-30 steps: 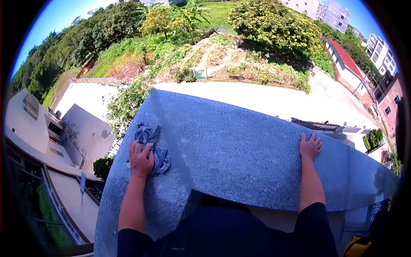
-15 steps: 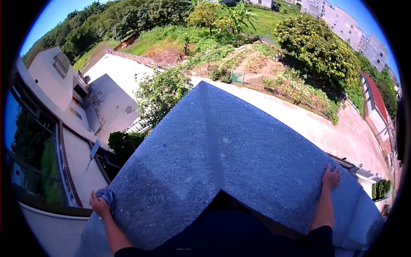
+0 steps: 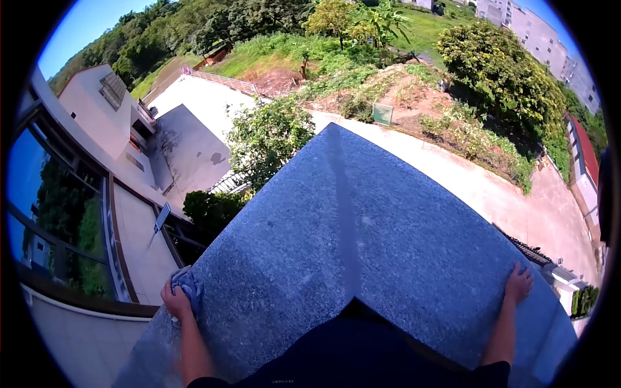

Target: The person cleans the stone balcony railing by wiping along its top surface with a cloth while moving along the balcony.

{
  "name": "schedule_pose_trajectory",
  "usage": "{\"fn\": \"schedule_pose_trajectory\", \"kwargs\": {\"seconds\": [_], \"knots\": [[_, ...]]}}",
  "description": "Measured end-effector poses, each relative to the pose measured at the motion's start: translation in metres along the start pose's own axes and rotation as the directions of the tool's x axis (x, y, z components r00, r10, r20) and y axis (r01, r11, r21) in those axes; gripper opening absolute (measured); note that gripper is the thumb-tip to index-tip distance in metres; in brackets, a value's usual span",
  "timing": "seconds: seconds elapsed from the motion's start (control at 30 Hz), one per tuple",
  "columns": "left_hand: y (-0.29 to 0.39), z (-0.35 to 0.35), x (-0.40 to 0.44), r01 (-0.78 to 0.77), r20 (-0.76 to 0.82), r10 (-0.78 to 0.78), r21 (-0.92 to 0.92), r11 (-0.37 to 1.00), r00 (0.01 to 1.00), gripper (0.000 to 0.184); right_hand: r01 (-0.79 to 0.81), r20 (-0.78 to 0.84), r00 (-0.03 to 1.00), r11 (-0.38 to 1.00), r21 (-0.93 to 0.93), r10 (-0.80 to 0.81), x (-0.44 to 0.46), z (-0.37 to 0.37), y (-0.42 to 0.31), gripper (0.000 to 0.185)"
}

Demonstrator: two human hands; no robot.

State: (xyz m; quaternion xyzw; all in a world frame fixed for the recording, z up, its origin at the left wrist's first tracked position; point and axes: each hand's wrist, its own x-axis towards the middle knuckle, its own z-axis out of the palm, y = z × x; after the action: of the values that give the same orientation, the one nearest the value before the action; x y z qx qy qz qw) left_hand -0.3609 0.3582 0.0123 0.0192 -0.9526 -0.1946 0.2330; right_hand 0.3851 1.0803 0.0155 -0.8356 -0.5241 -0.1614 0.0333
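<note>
A grey, speckled stone ledge (image 3: 291,239) comes to a point ahead of me, with a darker seam running down its middle. At its left edge, my left hand (image 3: 173,304) is closed on a bunched grey-blue cloth (image 3: 187,284), which presses against the stone there. The stone around the cloth looks darker. Over on the right edge lies my right hand (image 3: 519,283), fingers spread on the surface and holding nothing. My dark shirt (image 3: 336,362) hides the near part of the ledge.
Beyond the ledge's edges is a drop to a pale paved road (image 3: 466,187) and a courtyard (image 3: 194,142) below. Glass windows (image 3: 58,226) and a tiled wall stand on the left. A leafy tree (image 3: 268,142) rises near the left edge; a roofed gate (image 3: 530,252) is below right.
My view has turned slightly left, so the scene sits farther right. My left hand and the cloth have slid a little forward along the edge. The right hand stays on the stone.
</note>
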Motion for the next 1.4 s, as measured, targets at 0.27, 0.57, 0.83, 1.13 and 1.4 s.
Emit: {"fn": "schedule_pose_trajectory", "kwargs": {"seconds": [0.27,0.57,0.83,1.13,1.4], "knots": [[0.240,0.057,-0.043,-0.326,0.078,0.366,-0.311,0.893,0.927,0.043,0.003,0.011,1.000,0.999,-0.043,-0.002,-0.003,-0.005,0.003,0.072],[0.465,0.113,-0.102,-0.449,0.174,0.620,-0.546,0.707,0.765,0.040,-0.012,0.033,0.999,0.999,-0.032,0.013,0.002,0.003,0.002,0.071],[0.540,0.151,-0.111,-0.593,0.104,0.752,-0.549,0.589,0.651,0.047,0.001,0.060,0.998,0.999,-0.050,0.002,-0.007,-0.023,-0.004,0.073],[0.531,0.163,-0.099,-0.716,0.223,0.835,-0.433,0.548,0.504,0.053,-0.039,0.064,0.997,0.999,0.022,0.037,0.002,-0.004,0.004,0.077],[0.377,0.093,-0.070,-0.761,0.065,0.825,-0.350,0.546,0.562,0.044,-0.044,0.067,0.997,0.999,0.028,0.042,0.007,0.009,0.005,0.079]]}}
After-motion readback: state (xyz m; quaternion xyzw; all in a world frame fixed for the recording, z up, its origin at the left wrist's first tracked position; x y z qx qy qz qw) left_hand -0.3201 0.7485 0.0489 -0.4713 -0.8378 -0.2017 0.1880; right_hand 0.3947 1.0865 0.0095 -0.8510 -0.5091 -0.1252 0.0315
